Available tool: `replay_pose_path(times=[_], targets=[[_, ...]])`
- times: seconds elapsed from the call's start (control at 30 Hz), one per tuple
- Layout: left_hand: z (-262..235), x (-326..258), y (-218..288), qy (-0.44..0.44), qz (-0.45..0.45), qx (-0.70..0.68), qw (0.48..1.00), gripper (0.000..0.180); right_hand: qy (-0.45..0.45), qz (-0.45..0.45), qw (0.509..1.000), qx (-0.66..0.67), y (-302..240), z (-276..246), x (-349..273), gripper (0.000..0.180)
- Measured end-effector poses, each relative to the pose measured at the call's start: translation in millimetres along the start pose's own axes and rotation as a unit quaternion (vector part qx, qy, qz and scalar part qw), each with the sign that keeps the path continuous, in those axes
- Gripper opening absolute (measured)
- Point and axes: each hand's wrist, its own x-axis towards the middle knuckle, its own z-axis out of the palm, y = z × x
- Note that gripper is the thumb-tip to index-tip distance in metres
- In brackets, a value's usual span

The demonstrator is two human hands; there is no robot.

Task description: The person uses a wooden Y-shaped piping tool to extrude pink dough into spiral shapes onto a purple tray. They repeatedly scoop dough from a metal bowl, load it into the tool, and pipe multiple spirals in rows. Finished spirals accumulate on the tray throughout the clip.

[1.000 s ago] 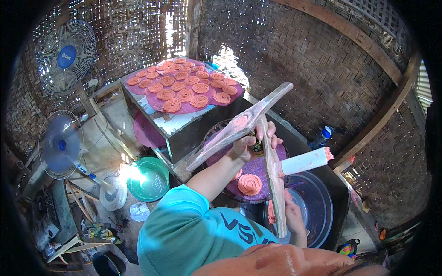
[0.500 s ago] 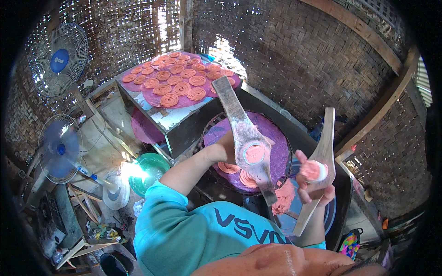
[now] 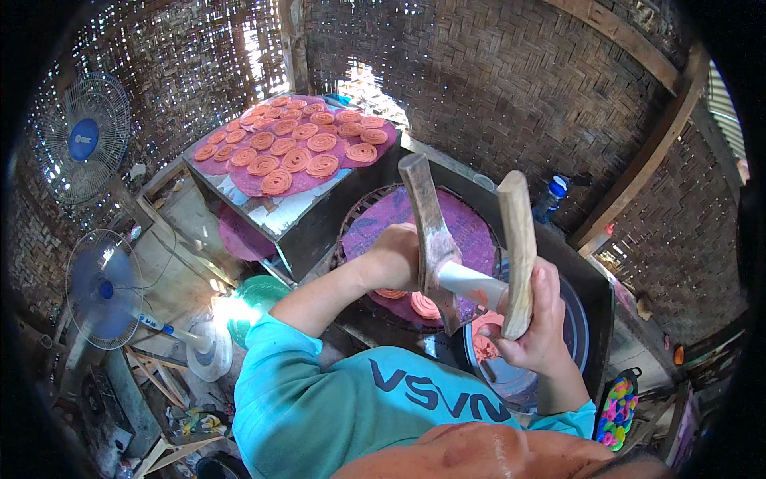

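Observation:
My left hand grips the worn wooden press body from behind, most of its fingers hidden. Between this body and a second wooden bar, the press plunger handle, runs a white tube. My right hand is closed round that plunger handle. Both bars stand tilted above a round purple sheet on a dark woven tray. Pink dough coils lie on the sheet's near side. Loose pink dough sits in a wide basin below my right hand.
Many dough coils cover a purple sheet on the raised box at the far left. Two fans stand left, near a green basin. A blue-capped bottle stands by the back wall.
My right hand has turned the plunger handle and brought it left against the press body. The body has turned from face-on to edge-on, and the plunger now lines up with it.

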Motion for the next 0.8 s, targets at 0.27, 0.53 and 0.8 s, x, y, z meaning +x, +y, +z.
replay_pose_path(times=[0.27, 0.53, 0.8], targets=[[52.9, -6.9, -14.0, 0.122, 0.105, -0.093, 0.983, 0.033, 0.038, 0.028, 0.998, -0.028, -2.1, 40.7, -32.2, 0.098], [95.0, -2.4, -33.3, -0.050, -0.003, -0.121, 0.991, 0.046, -0.052, 0.089, 0.994, 0.024, 2.5, 34.5, -22.6, 0.104], [108.8, 58.8, -0.3, -0.013, 0.190, -0.426, 0.884, 0.108, -0.018, 0.489, 0.602, 0.632, 17.3, 9.2, -148.3, 0.102]])
